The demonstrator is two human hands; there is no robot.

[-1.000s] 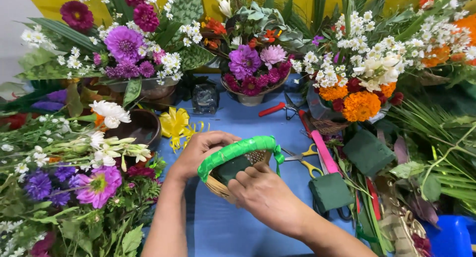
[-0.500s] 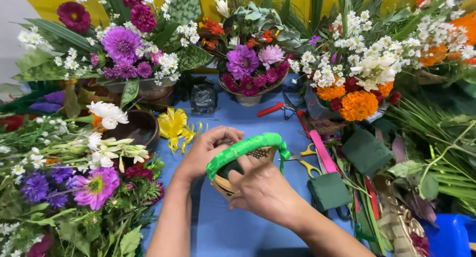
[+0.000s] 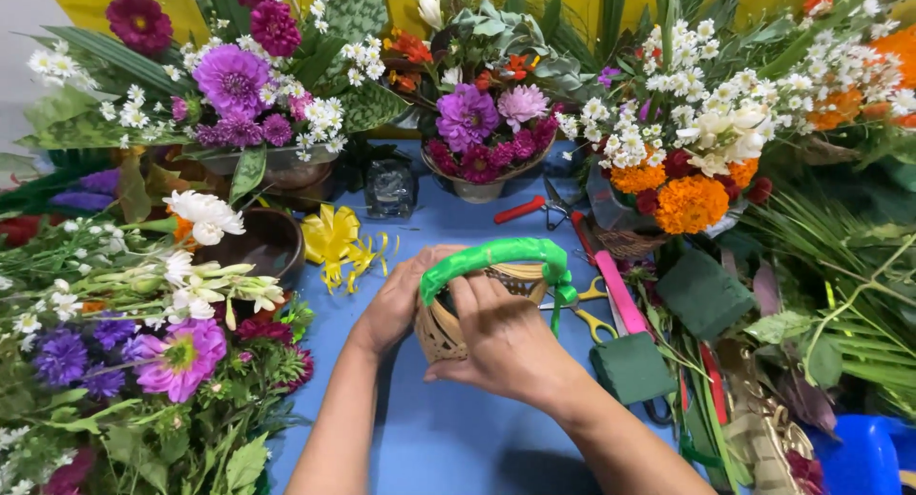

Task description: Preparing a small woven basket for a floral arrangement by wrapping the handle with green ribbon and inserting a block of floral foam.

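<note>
Sitting between left hand (image 3: 399, 304) and right hand (image 3: 504, 342): wicker basket (image 3: 441, 335).

A blue table (image 3: 448, 438) holds everything. A small woven basket (image 3: 448, 328) with a green handle sits in the middle of it. Beside the basket on the right lie yellow scissors (image 3: 593, 314), a pink strip (image 3: 618, 290) and a dark green foam block (image 3: 632, 369). Behind the basket are red clippers (image 3: 530, 207) and a yellow bow (image 3: 336, 237). Flowers (image 3: 143, 342) lie left of the basket.
</note>
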